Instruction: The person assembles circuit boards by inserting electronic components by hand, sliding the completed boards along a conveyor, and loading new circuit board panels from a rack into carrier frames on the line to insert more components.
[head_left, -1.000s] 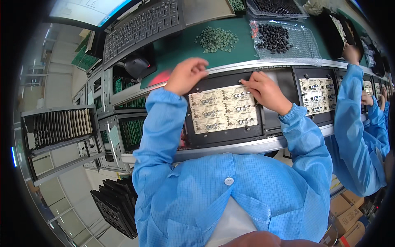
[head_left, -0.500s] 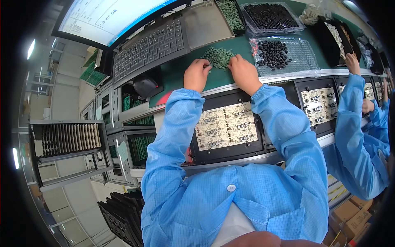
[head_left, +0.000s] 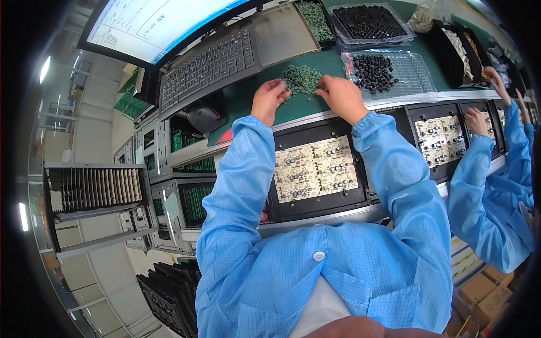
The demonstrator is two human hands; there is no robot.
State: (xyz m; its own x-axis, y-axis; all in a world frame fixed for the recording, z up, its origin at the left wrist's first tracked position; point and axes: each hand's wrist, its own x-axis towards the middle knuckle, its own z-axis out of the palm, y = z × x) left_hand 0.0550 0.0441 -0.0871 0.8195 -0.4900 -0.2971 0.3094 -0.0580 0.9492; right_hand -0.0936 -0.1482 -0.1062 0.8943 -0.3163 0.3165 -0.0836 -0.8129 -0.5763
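Note:
A loose pile of small green electronic components [head_left: 302, 79] lies on the green mat, with a few stray pieces along its near edge. My left hand [head_left: 270, 100] is at the pile's left side, thumb and fingers pinched together. At the right side my right hand [head_left: 342, 97] has its thumb and forefinger closed at the pile's edge. Whatever is between either hand's fingertips is too small to make out. Below both hands sits a cream circuit board [head_left: 316, 168] with rows of round parts, set in a black carrier frame [head_left: 324, 201] on the rail.
A keyboard [head_left: 208, 70] and monitor [head_left: 163, 28] stand at the left. Black components [head_left: 374, 74] lie on bubble wrap [head_left: 414, 76], near a heaped clear tray [head_left: 369, 23]. Another board [head_left: 439, 141] is on the line, where a co-worker's hand [head_left: 477, 121] reaches. A slotted board rack [head_left: 96, 188] stands left.
Both hands have stayed by the green pile; my right hand has shifted slightly right. A few pieces now lie apart at the near edge. The co-worker's hands have moved over their board.

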